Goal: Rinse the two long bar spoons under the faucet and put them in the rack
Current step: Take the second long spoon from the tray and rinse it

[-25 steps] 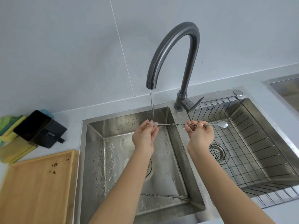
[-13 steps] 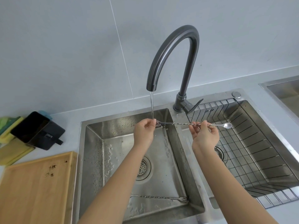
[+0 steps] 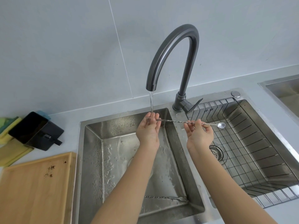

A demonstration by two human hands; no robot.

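Note:
A long twisted bar spoon (image 3: 178, 121) lies level between my hands, bowl end to the right over the wire rack (image 3: 252, 152). My left hand (image 3: 149, 130) holds its left end under the thin stream from the dark curved faucet (image 3: 171, 50). My right hand (image 3: 199, 135) pinches the stem near the bowl. A second bar spoon (image 3: 165, 198), fork tip to the right, lies flat on the floor of the left sink basin (image 3: 113, 159) near its front wall, partly hidden by my left forearm.
A wooden cutting board (image 3: 34, 188) sits on the counter at the left. Behind it lie a black holder (image 3: 35, 130) and yellow and green cloths (image 3: 9, 143). The right basin's drain (image 3: 216, 151) shows under the rack. Another sink's corner (image 3: 284, 89) is at far right.
The spoon has shifted left and my left hand has opened somewhat, so the water now falls on the spoon's left end and my fingers. The view has tilted a little.

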